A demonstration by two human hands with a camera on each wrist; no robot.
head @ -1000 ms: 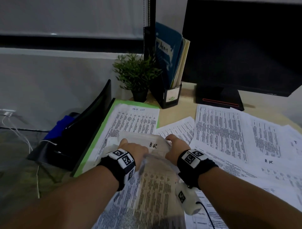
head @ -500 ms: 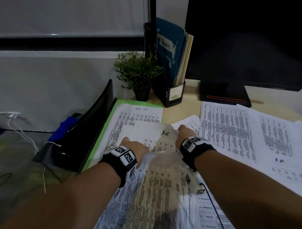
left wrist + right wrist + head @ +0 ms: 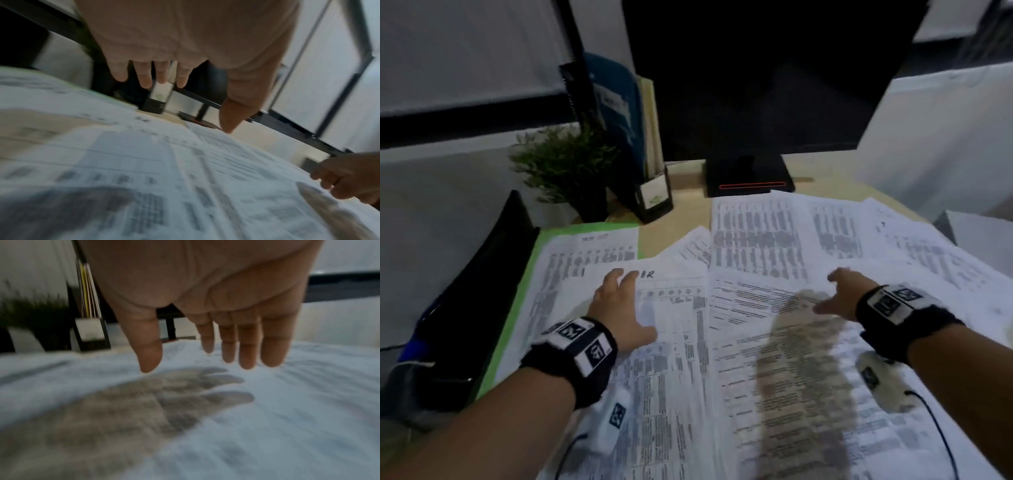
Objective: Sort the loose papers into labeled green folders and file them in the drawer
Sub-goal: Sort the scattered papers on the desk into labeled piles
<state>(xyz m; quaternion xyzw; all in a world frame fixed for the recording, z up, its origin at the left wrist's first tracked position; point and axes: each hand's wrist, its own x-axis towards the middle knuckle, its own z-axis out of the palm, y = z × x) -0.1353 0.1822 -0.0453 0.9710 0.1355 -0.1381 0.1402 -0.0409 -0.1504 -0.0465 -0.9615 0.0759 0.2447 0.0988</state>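
Printed papers lie spread over the desk, overlapping one another. A sheet marked "HR" lies flat on the pile over the green folder at the left. My left hand hovers over that sheet with fingers straight and spread, holding nothing; the left wrist view shows its fingers clear of the paper. My right hand floats open above the papers to the right, palm down, and its fingers cast a shadow on the sheets below.
A black monitor and its base stand at the back. A small potted plant and a black file holder with blue folders sit at the back left. A black tray stands left of the green folder.
Both hands have let go of the HR sheet, which now lies flat. The right hand has moved off to the right and opened; the left hand has opened above the sheet.
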